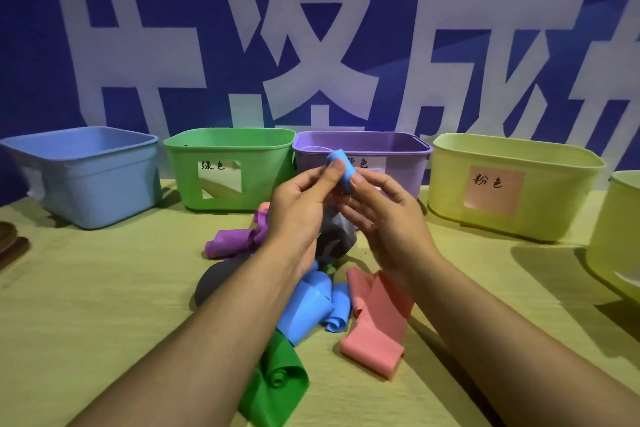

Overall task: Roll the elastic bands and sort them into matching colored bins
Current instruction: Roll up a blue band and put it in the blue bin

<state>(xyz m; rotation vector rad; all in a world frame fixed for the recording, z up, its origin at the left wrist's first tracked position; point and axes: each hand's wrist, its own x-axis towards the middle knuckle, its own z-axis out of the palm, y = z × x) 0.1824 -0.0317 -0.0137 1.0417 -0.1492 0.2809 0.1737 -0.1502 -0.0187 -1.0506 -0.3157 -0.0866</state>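
Note:
Both hands hold a rolled blue band (343,170) up in front of the purple bin (408,163). My left hand (304,204) pinches the roll with thumb and fingers from the left, and my right hand (388,215) pinches it from the right. On the table below lie loose bands: purple (232,241), dark grey (334,241), blue (310,305), pink (377,326) and green (277,381). At the back stand a blue bin (93,180), a green bin (228,168) and a yellow bin with a pink label (512,184).
Another yellow bin (620,239) shows at the right edge. A brown object (8,239) sits at the left edge. A yellow cloth (104,305) covers the table, and a blue banner with white characters hangs behind the bins.

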